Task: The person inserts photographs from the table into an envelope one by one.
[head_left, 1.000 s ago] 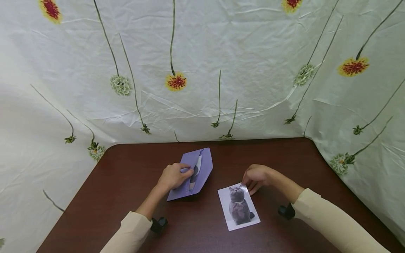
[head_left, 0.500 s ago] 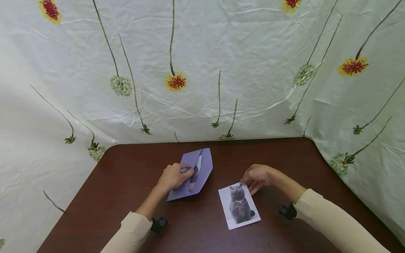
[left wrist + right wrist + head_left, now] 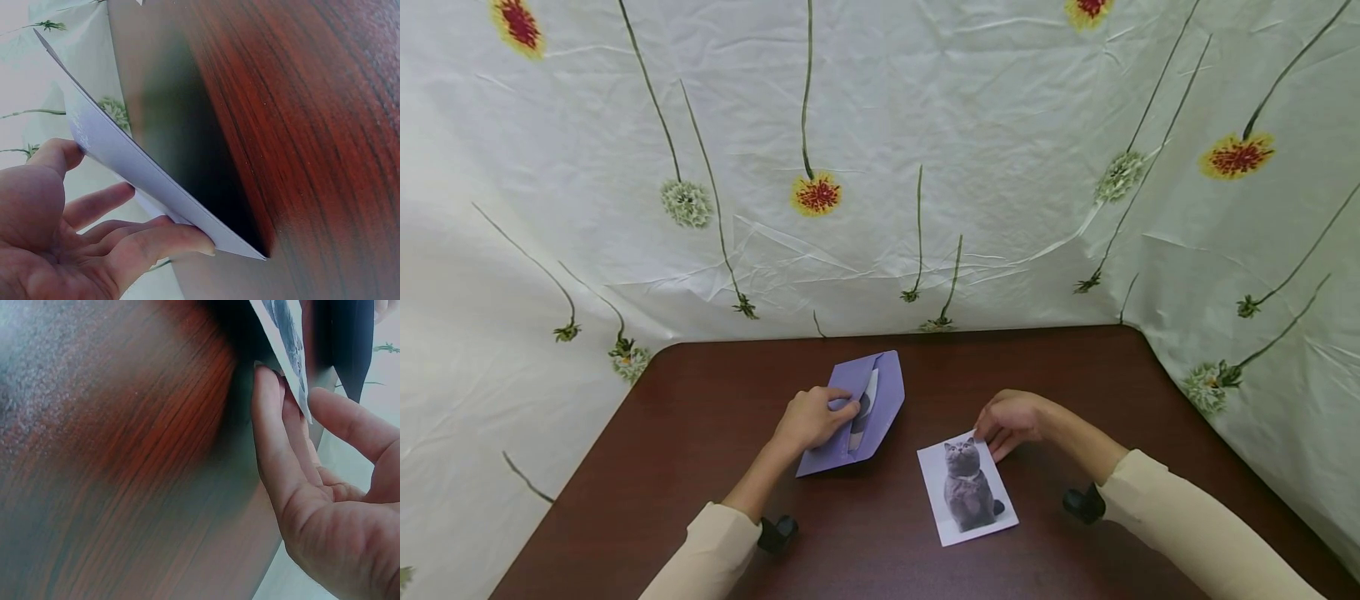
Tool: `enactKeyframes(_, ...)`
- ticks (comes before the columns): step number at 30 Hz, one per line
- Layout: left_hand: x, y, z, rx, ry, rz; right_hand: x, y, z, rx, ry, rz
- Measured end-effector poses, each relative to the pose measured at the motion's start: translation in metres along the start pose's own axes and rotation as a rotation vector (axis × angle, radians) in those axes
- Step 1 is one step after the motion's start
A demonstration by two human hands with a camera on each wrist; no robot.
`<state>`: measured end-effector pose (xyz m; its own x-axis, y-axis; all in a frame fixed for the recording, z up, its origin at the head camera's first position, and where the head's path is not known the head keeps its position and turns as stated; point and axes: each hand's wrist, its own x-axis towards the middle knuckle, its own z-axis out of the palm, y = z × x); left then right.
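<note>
My left hand (image 3: pixel 812 417) grips a purple envelope (image 3: pixel 850 375) at the middle of the table, thumb on its near face. The envelope's flap points right, and a picture card (image 3: pixel 871 385) shows in its opening. In the left wrist view the envelope (image 3: pixel 137 156) is tilted up, with a dark shadow under it. To the right, a white photo print (image 3: pixel 968 492) of a sitting grey cat is held by its upper right corner in my right hand (image 3: pixel 1011 417). The right wrist view shows that print (image 3: pixel 289 350) between thumb and fingers, the envelope (image 3: pixel 355 344) dark behind it.
Both hands work over a dark reddish-brown table (image 3: pixel 715 392) with rounded far corners. A white flower-printed cloth (image 3: pixel 880 100) hangs right behind its far edge. Black wrist mounts (image 3: pixel 775 533) sit at both cream sleeves.
The print's upper right corner and my right fingertips have shifted very slightly. My left hand and the envelope stay where they were.
</note>
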<state>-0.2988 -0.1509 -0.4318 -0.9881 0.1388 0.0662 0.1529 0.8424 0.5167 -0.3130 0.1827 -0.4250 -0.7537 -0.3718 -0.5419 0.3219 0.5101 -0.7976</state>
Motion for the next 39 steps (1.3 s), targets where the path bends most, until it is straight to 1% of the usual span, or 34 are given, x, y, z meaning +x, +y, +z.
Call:
enactKeyframes(13,0.001,-0.001,0.000,-0.005,-0.003,-0.003,0.001,0.000,-0.004,0.054,0.001,-0.014)
enactKeyframes(22,0.000,-0.001,0.000,-0.002,-0.007,-0.009,-0.004,-0.007,-0.011,0.082,0.010,-0.030)
enactKeyframes(29,0.000,0.000,0.000,-0.006,-0.010,-0.010,-0.005,-0.014,-0.016,0.126,0.032,-0.043)
enactKeyframes(39,-0.001,0.001,-0.002,-0.005,-0.007,-0.004,-0.007,-0.021,-0.024,0.154,0.058,-0.072)
